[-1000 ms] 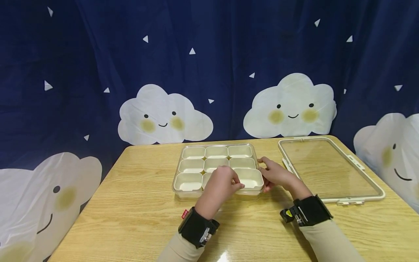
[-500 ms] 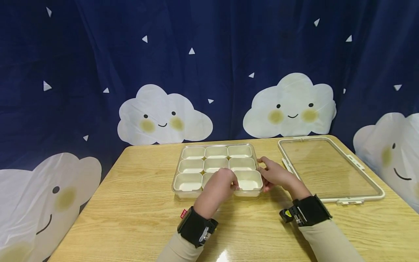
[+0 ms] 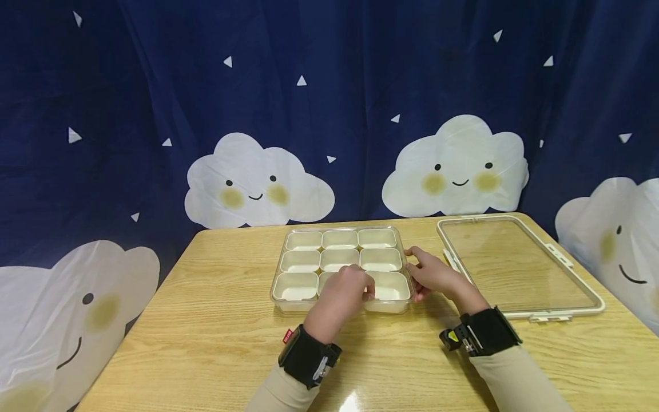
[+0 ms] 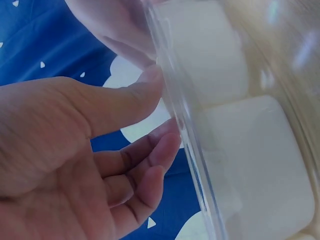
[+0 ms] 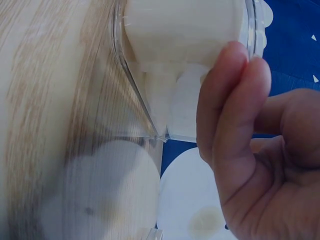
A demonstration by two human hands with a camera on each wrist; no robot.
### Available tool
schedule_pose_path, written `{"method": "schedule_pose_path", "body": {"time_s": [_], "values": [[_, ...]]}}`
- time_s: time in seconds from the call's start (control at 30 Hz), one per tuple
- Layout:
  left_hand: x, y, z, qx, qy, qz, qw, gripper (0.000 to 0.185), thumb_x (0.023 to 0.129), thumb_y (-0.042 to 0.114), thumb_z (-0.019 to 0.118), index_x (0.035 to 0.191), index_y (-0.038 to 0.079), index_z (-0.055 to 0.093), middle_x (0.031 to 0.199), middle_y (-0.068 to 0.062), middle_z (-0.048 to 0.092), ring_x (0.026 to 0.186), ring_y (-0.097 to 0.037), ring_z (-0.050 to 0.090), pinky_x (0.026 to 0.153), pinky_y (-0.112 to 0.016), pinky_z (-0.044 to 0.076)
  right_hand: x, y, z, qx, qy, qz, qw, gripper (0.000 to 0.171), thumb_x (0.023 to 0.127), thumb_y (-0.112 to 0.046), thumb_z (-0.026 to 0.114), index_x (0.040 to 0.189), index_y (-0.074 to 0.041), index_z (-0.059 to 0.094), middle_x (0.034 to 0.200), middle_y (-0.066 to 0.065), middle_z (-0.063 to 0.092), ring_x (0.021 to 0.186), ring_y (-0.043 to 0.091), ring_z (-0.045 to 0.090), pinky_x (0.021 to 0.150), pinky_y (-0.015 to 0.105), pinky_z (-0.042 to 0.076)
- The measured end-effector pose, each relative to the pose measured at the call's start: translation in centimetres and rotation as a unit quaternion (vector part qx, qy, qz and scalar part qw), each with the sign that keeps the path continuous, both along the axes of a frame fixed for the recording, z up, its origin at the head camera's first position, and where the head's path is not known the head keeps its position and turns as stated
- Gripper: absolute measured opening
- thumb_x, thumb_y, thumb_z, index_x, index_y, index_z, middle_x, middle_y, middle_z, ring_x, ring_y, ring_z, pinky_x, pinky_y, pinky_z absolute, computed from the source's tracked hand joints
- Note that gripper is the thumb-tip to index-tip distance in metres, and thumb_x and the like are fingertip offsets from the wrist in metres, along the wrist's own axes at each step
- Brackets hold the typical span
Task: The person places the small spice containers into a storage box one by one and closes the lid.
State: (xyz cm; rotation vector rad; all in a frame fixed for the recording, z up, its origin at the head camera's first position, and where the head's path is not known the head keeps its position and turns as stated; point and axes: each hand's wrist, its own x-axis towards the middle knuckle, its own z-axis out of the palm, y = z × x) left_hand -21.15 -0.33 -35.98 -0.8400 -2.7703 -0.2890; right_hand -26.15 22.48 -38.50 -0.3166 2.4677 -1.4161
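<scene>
In the head view a clear storage box (image 3: 294,305) holds several cream cups (image 3: 340,257) in rows. The front right cup (image 3: 390,284) sits level with its neighbours. My left hand (image 3: 344,289) pinches that cup's left edge from above; the left wrist view shows the thumb and fingertips (image 4: 170,134) at the box's front rim, on either side of the seam between two cups. My right hand (image 3: 435,273) grips the box's right wall, its curled fingers (image 5: 235,95) touching the rim in the right wrist view. The thumb is partly hidden there.
A lid (image 3: 525,266) with a cream frame, clear panel and side clasps lies to the right on the wooden table (image 3: 206,320). Behind the table hangs a dark blue curtain (image 3: 355,68) with clouds on it.
The front right cup has sunk lower and shifted slightly left into line with the others. My left hand has moved a little left with it; the right hand stays in place.
</scene>
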Motion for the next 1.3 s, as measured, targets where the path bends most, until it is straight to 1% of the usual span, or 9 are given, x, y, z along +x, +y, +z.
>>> {"method": "schedule_pose_path", "body": {"time_s": [0.13,0.3,0.4,0.57,0.77,0.9,1.03,1.17,1.3], "values": [[-0.1,-0.4,0.0,-0.026,0.001,-0.001,0.9997,0.005,0.086,0.018,0.082,0.082,0.022,0.081,0.081,0.001,0.063,0.08,-0.018,0.063,0.06,-0.026,0.049,0.0,0.0,-0.1,-0.002,-0.003,0.0,1.0,0.045,0.108,-0.007,0.038,0.148,0.009,0.024,0.065,0.011,0.06,0.047,0.015,0.062,0.052,0.039,0.058],[-0.2,-0.7,0.1,-0.034,0.007,-0.016,0.9993,0.006,0.086,0.024,0.082,0.081,0.023,0.082,0.079,0.002,0.061,0.077,-0.017,0.062,0.057,-0.027,0.047,0.0,0.0,-0.1,-0.002,-0.003,0.0,1.0,0.045,0.108,-0.007,0.039,0.148,0.009,0.024,0.066,0.013,0.061,0.047,0.015,0.062,0.052,0.039,0.058],[-0.2,-0.7,0.2,-0.035,-0.003,-0.022,0.9991,0.007,0.087,0.027,0.082,0.081,0.022,0.082,0.08,0.005,0.063,0.078,-0.017,0.063,0.059,-0.028,0.048,-0.1,0.0,-0.2,-0.004,0.0,0.001,1.0,0.044,0.108,-0.006,0.038,0.147,0.009,0.025,0.066,0.013,0.062,0.047,0.015,0.063,0.052,0.039,0.058],[-0.2,-0.7,0.5,-0.038,-0.04,-0.016,0.9983,0.014,0.089,0.033,0.079,0.082,0.021,0.082,0.086,0.007,0.067,0.083,-0.016,0.065,0.063,-0.031,0.049,-0.1,0.0,-0.2,-0.002,0.001,0.001,1.0,0.043,0.108,-0.006,0.038,0.147,0.009,0.025,0.066,0.013,0.062,0.047,0.015,0.062,0.051,0.038,0.058],[-0.5,-0.6,0.6,-0.046,-0.035,-0.03,0.9979,0.037,0.097,0.028,0.07,0.06,0.019,0.065,0.069,0.006,0.059,0.067,-0.013,0.06,0.059,-0.032,0.045,0.0,-0.2,-0.1,0.001,-0.002,-0.003,1.0,0.044,0.108,-0.008,0.039,0.147,0.008,0.025,0.065,0.012,0.061,0.047,0.016,0.062,0.051,0.038,0.058],[-0.6,-0.6,0.4,-0.04,-0.038,-0.037,0.9978,0.038,0.098,0.025,0.068,0.061,0.02,0.06,0.063,0.008,0.054,0.065,-0.011,0.057,0.063,-0.034,0.046,0.0,-0.2,-0.1,0.004,-0.001,-0.004,1.0,0.044,0.108,-0.008,0.039,0.147,0.008,0.025,0.066,0.013,0.06,0.047,0.015,0.062,0.051,0.037,0.057],[-0.7,-0.7,0.2,-0.034,-0.024,-0.04,0.9983,0.034,0.098,0.021,0.065,0.065,0.02,0.06,0.063,0.008,0.052,0.065,-0.01,0.055,0.066,-0.036,0.048,0.0,-0.3,0.0,0.009,-0.003,-0.008,1.0,0.045,0.108,-0.009,0.039,0.148,0.008,0.025,0.066,0.012,0.059,0.047,0.015,0.062,0.051,0.038,0.058],[-1.0,-0.6,0.1,-0.022,0.007,-0.038,0.999,0.032,0.1,0.02,0.063,0.068,0.018,0.06,0.065,0.007,0.051,0.066,-0.011,0.057,0.064,-0.035,0.049,0.0,-0.3,0.0,0.011,-0.004,-0.01,1.0,0.045,0.108,-0.008,0.039,0.148,0.008,0.025,0.067,0.013,0.058,0.047,0.016,0.062,0.052,0.039,0.058],[-1.2,-0.6,-0.2,-0.012,0.046,-0.008,0.9988,0.021,0.101,0.023,0.062,0.084,0.015,0.071,0.08,0.001,0.061,0.077,-0.018,0.063,0.069,-0.038,0.051,0.0,-0.3,0.0,0.013,-0.003,-0.011,1.0,0.046,0.108,-0.009,0.039,0.149,0.007,0.025,0.067,0.013,0.057,0.047,0.016,0.062,0.053,0.04,0.058]]}}
